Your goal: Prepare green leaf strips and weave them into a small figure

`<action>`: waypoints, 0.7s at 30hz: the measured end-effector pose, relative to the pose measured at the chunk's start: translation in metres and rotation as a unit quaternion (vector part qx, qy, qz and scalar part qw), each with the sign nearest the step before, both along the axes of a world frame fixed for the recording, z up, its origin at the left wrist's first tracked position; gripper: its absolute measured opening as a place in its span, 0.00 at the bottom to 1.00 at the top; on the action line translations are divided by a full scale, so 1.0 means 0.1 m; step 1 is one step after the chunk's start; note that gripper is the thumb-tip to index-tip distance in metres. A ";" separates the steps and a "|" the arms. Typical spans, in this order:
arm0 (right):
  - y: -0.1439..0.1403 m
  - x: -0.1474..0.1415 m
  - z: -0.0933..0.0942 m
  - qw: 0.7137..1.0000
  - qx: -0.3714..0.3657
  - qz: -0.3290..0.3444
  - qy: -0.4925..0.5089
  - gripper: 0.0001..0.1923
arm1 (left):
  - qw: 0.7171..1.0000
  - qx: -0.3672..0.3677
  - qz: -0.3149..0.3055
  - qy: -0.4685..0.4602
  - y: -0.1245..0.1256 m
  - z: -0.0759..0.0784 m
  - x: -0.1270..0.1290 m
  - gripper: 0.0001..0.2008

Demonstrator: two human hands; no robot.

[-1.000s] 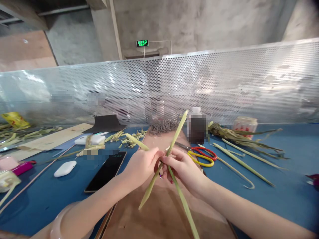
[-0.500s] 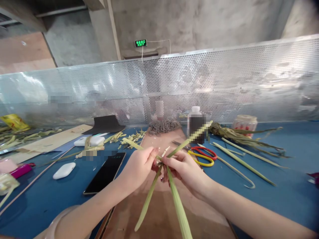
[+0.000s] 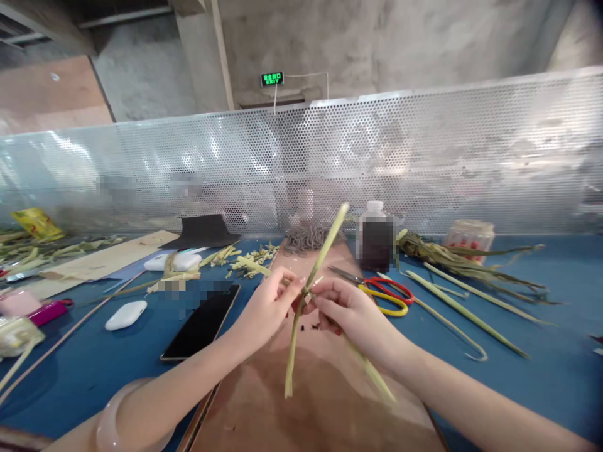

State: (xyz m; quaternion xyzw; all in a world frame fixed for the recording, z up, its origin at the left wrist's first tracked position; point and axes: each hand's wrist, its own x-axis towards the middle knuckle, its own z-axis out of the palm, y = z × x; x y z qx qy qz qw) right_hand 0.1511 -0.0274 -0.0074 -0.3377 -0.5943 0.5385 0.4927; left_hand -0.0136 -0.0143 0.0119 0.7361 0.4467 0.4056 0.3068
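Both my hands meet above the middle of a brown board, fingers pinched around the crossing of several green plant strips. My left hand grips the crossing from the left, thumb and forefinger together. My right hand pinches it from the right. One strip points up and away, one hangs down toward me, one slants down to the right under my right hand, and a paler end sticks out past my left fingers. The small knot between my fingertips is partly hidden.
Scissors with red and yellow handles lie right of the board. A phone and a white case lie left. Loose strips, a dark bottle and a jar stand or lie right. Behind rises a perforated metal screen.
The strips have turned in my hands: the upper one now points more steeply upward, and the lower right one slants further right. My hands stay together at the crossing.
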 end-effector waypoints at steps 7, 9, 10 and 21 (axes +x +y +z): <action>-0.03 -0.03 -0.06 0.968 0.157 -0.119 -0.157 0.06 | 0.999 0.000 -0.016 -0.037 -0.01 -0.12 0.07 0.10; -0.05 -0.05 -0.07 0.953 0.191 -0.142 -0.189 0.06 | 0.999 0.010 0.003 -0.047 -0.01 -0.14 0.09 0.10; -0.06 -0.06 -0.07 0.945 0.209 -0.149 -0.203 0.06 | 0.998 0.020 0.016 -0.048 -0.02 -0.14 0.10 0.10; -0.04 -0.01 -0.20 0.716 0.449 -0.214 -0.490 0.06 | 0.995 -0.073 0.002 -0.060 -0.05 -0.01 0.10 0.11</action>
